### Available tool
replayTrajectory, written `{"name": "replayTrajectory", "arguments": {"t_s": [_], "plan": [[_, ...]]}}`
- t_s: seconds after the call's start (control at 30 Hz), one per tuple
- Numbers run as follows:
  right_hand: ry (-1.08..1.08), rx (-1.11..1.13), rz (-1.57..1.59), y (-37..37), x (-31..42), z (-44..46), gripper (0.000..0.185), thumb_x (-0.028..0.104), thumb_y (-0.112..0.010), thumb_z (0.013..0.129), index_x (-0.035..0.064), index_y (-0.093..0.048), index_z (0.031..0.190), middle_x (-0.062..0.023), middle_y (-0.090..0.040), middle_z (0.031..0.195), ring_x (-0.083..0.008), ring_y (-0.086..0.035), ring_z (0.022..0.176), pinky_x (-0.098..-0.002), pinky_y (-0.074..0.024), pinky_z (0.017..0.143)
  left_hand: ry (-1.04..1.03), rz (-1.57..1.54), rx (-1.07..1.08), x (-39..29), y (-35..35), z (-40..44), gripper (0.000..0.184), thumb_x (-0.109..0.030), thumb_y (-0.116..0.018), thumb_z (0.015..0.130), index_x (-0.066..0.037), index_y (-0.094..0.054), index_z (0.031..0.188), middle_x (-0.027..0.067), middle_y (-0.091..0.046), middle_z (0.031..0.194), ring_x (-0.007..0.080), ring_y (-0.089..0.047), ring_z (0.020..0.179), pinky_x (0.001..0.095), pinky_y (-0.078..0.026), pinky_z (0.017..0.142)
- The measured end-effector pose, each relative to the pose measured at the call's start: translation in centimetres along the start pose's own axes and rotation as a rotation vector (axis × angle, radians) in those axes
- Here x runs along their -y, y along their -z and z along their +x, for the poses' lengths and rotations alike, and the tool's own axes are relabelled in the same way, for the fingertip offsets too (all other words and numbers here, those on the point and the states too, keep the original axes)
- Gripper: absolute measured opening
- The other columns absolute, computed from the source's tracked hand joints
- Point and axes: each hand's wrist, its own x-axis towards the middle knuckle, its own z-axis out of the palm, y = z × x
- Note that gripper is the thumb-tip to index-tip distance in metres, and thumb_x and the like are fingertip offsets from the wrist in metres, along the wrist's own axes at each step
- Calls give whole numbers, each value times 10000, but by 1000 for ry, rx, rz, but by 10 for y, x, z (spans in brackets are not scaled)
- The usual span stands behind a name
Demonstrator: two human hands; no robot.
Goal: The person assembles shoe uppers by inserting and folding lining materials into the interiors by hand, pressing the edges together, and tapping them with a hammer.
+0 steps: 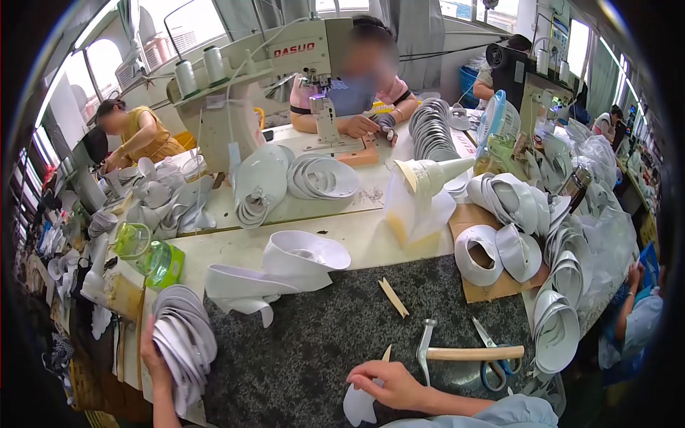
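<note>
My left hand (155, 360) is wrapped round the outer side of a nested stack of curved white shoe-upper pieces (182, 339) at the left edge of the dark board. Low in the middle, my right hand (389, 385) is closed, palm down, with thumb and forefinger at the edge of a small white shoe-upper piece (359, 408). Just above its knuckles a pointed wooden tip (387, 353) shows; the rest of it is hidden. To the right of this hand lie a hammer (464, 353) with a wooden handle and blue-handled scissors (492, 367).
On the speckled board (285, 371) lies a wooden clothespin-like piece (393, 297). White uppers (307, 253) rest behind it. A plastic glue bottle (417, 207) stands near cardboard (467, 285) with more uppers. A co-worker (364, 93) sits behind a sewing machine (325, 121).
</note>
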Motion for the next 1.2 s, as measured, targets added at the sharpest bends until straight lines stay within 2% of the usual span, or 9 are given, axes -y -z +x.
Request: {"name": "replayTrajectory", "arguments": {"t_s": [0.17,0.43,0.57,0.63,0.67,0.8,0.87,0.97,1.2], "plan": [[204,-130,-37,0,-1,1,160,181,-631,939,37,-679,889,-91,-652,854,-233,-630,710,-331,-486,607,40,164,-147,-6,-26,22,453,-24,-482,920,-35,-544,1368,147,-610,1174,289,-599,1092,368,-446,976],[230,-124,-18,6,-10,3,206,206,-631,949,6,-678,954,-142,-669,844,-284,-644,733,-375,-501,638,103,225,-215,-7,-44,0,473,-29,-438,966,-81,-486,1433,133,-513,1250,266,-540,1162,343,-401,1026],[58,9,-54,12,-1,1,179,177,-624,954,28,-694,1023,-97,-701,893,-219,-691,828,-321,-539,730,99,119,-56,-32,-19,8,654,-46,-522,826,-90,-432,1472,156,-380,1404,305,-392,1331,395,-275,1133],[87,-8,-60,7,-4,-2,164,166,-655,922,17,-691,979,-132,-696,914,-281,-682,854,-352,-542,742,95,130,-48,-51,0,8,772,99,-419,686,-57,-457,1442,168,-365,1426,339,-343,1373,415,-222,1164],[98,-19,-55,5,-2,-4,165,158,-660,914,10,-686,983,-137,-696,922,-285,-682,863,-355,-542,745,60,109,-92,-51,6,6,832,123,-378,620,-57,-469,1427,158,-359,1460,332,-307,1410,418,-185,1183],[222,-52,-174,-5,10,-7,109,98,-665,902,7,-679,960,-136,-680,889,-282,-668,817,-351,-530,700,-156,105,-138,-183,26,8,481,24,-512,816,-10,-556,1294,159,-502,1356,330,-438,1303,413,-297,1121],[265,-22,-187,-14,20,-9,103,103,-681,893,15,-673,946,-126,-667,851,-273,-655,773,-355,-515,675,-341,-40,80,-235,13,7,431,21,-559,815,-34,-589,1242,154,-549,1294,319,-514,1209,400,-384,1045],[410,-26,-210,-27,45,-16,96,113,-679,897,21,-661,920,-116,-644,804,-275,-631,721,-367,-496,646,-607,110,391,-268,-42,13,509,-62,-680,811,-92,-560,1304,145,-510,1355,313,-492,1265,475,-291,1132],[561,97,-356,-21,48,-50,132,164,-658,917,35,-630,925,-119,-618,773,-310,-635,745,-397,-519,660,-654,394,188,-260,-142,51,821,-111,-730,788,-162,-326,1501,145,-435,1402,315,-503,1243,493,-257,1143]]}}
